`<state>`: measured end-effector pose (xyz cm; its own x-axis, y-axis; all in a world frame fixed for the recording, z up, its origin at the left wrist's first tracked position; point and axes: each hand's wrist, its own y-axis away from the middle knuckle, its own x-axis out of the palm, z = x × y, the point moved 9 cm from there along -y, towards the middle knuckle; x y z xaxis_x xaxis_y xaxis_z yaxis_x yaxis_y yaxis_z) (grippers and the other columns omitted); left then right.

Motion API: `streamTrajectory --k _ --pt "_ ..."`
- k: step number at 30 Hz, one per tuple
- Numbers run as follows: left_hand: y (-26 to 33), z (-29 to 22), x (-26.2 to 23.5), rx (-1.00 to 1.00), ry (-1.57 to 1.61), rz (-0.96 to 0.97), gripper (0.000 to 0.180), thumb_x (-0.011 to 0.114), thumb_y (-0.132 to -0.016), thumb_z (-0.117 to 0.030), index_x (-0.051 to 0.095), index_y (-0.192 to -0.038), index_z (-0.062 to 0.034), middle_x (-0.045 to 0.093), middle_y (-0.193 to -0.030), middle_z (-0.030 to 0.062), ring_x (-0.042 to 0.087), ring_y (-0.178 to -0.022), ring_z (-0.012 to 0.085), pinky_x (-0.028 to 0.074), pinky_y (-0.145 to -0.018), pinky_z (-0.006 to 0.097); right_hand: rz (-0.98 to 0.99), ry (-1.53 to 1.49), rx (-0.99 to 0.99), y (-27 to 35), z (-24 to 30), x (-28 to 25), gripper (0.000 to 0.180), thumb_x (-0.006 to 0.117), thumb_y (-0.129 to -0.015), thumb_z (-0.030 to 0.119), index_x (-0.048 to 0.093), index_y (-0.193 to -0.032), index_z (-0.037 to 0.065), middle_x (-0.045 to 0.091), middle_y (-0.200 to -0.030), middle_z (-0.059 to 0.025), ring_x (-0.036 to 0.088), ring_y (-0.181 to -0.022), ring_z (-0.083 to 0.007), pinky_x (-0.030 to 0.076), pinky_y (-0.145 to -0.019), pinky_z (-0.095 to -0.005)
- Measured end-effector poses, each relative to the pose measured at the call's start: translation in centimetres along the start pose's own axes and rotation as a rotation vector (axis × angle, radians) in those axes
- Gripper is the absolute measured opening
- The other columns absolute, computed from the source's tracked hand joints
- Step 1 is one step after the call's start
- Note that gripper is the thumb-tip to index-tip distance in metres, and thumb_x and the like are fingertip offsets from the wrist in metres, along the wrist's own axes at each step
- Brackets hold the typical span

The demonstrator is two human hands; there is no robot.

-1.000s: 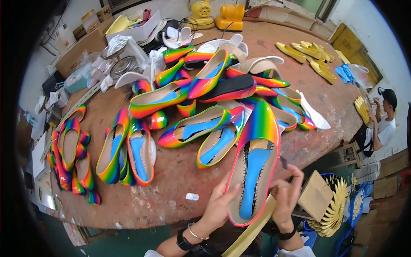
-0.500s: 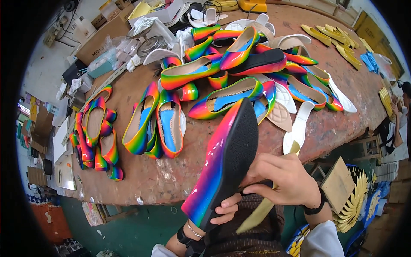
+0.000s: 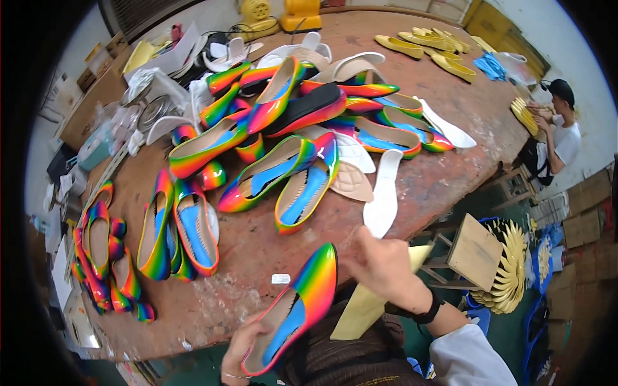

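A glossy rainbow ballet flat (image 3: 313,283) with a pointed toe is in my left hand (image 3: 244,341), its opening turned up and toe pointing away from me. The fingers wrap around its heel end; a blue lining shows inside. My right hand (image 3: 389,270) is just right of the toe, apart from it, its fingers curled and partly blurred. It holds a pale yellow strip (image 3: 360,312), flat and flexible-looking, whose ends stick out on both sides of the palm. On the table beside the toe lies a small white label (image 3: 280,278).
Many rainbow flats (image 3: 257,170) are piled on the worn reddish table (image 3: 251,251), among white insoles (image 3: 384,193). Yellow flats (image 3: 444,61) stand at the far right. A wooden stool (image 3: 473,251) is right of the table. Another person (image 3: 559,132) sits beyond it, handling yellow pieces.
The flat has turned from sole-up to opening-up and moved lower. My right hand has come away from it with the yellow strip. The view has shifted right.
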<state>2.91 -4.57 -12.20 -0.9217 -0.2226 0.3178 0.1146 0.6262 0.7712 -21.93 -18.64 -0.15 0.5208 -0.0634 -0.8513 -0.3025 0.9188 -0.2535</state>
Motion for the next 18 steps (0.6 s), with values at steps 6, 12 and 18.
streamTrajectory --k 6,12,18 --pt "-2.3 -5.7 -3.0 0.402 -0.468 0.069 0.055 0.043 -0.083 0.004 0.054 -0.136 0.0069 0.064 -0.129 0.0141 0.06 -0.117 0.0193 0.045 -0.102 0.03 -0.229 -0.006 0.643 9.2 -16.4 -5.0 0.031 0.073 -0.089 0.03 0.066 -0.078 0.002 0.063 -0.064 -0.0167 0.065 -0.058 -0.0306 0.049 -0.056 -0.0371" --pt "-3.9 -8.3 -3.0 0.454 -0.807 0.011 0.045 0.056 -0.091 -0.006 0.057 -0.136 -0.001 0.065 -0.131 0.0128 0.062 -0.113 0.0171 0.046 -0.098 0.03 -0.204 0.436 0.899 24.4 -29.1 -8.3 0.029 0.072 -0.086 0.03 0.068 -0.08 0.001 0.066 -0.07 -0.0184 0.066 -0.069 -0.037 0.05 -0.062 -0.0432" --pt "-1.1 -10.3 -1.8 0.649 -1.056 -0.289 0.043 0.061 -0.088 -0.006 0.06 -0.131 -0.0002 0.063 -0.127 0.0199 0.06 -0.116 0.0322 0.044 -0.102 0.038 -0.212 0.219 0.727 16.9 -26.0 -6.1 0.02 0.073 -0.084 0.018 0.07 -0.087 -0.001 0.068 -0.075 -0.0202 0.067 -0.071 -0.0359 0.052 -0.065 -0.0409"
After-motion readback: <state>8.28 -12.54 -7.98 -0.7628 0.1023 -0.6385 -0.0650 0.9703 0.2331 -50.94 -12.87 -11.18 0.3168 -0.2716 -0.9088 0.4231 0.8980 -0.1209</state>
